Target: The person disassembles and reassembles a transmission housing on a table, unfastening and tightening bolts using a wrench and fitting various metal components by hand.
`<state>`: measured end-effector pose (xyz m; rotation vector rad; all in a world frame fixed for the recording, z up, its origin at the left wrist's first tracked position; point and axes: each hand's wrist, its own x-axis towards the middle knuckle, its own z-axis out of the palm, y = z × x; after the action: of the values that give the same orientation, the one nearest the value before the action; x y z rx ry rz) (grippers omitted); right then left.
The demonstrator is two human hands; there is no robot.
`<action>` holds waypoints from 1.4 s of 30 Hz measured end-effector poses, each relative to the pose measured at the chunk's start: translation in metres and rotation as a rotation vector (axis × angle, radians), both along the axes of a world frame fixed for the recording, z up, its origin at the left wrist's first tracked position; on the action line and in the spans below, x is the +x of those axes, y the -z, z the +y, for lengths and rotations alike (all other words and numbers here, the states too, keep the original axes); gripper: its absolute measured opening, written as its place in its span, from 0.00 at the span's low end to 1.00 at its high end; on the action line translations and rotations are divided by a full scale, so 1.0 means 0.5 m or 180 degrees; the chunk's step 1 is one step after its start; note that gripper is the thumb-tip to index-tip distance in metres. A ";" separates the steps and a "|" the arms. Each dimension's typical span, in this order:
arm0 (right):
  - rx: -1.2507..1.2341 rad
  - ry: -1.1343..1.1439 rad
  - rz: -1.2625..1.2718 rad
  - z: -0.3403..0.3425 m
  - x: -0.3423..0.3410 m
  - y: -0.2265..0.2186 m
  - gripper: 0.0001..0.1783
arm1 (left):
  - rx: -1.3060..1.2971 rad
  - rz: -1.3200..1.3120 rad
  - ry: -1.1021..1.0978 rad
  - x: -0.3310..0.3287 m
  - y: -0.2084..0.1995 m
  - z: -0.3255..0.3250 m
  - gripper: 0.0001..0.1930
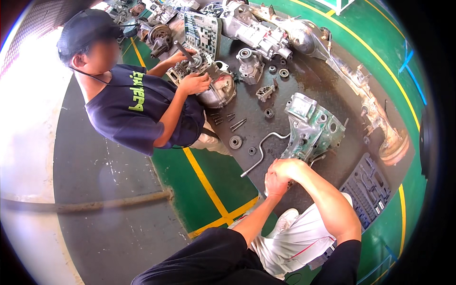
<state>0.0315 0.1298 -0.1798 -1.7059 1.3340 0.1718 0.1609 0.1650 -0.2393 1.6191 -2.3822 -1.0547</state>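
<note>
My left hand [274, 184] and my right hand [286, 168] are together at the near end of a metal gearbox housing [308, 130] with green stains. The right hand lies over the left, and the fingers of both look curled. What they grip, if anything, is hidden behind the hands. Just left of the housing, a bent metal rod [261, 148] lies on the dark worktable [247, 114]. A round gear [235, 142] and a small ring [251, 151] sit beyond that rod.
At left, a co-worker in a cap handles another opened gearbox [218, 88]. Loose bolts [237, 124], gears [284, 73] and a small casting [267, 90] lie between. A long rusty axle [363, 90] runs along the right; an open tool case [365, 190] lies near right.
</note>
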 end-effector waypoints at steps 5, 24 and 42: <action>-0.0022 0.0041 -0.0005 0.004 -0.003 0.006 0.25 | 0.0177 0.0020 -0.0020 -0.004 -0.003 0.000 0.25; -0.0083 0.0016 -0.0016 0.000 0.001 -0.007 0.24 | -0.0076 -0.0137 0.0059 -0.001 0.000 -0.002 0.24; -0.0087 0.0031 -0.0012 0.003 0.001 0.000 0.24 | 0.0056 -0.0179 -0.0007 -0.001 0.001 0.006 0.25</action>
<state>0.0322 0.1313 -0.1800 -1.7216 1.3473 0.1454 0.1603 0.1678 -0.2396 1.6788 -2.4122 -1.0465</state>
